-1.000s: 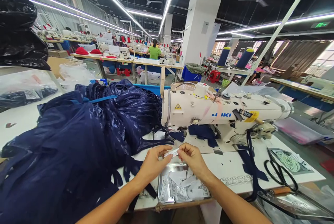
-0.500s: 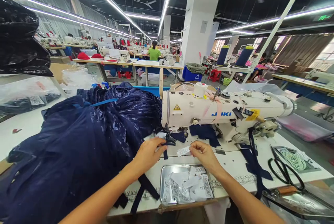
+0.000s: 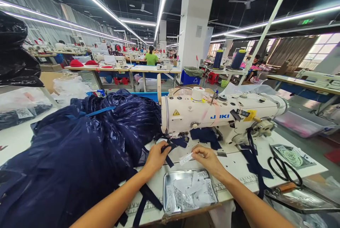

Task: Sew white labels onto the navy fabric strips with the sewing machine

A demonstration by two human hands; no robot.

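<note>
My left hand pinches a narrow navy fabric strap near the needle of the white JUKI sewing machine. My right hand holds a small white printed label by one end, just right of the strap. A heap of navy blue fabric fills the table to the left of my left hand. Below both hands sits a shallow metal tray with several white labels in it.
Black scissors lie at the right of the table, beside a printed card. Navy scraps hang by the machine. Two thread cones stand behind. A person in a green top sits at far tables.
My hands have parted: the left went from the label to the navy strap by the needle, and the right carried the label up toward the machine. The view has shifted slightly.
</note>
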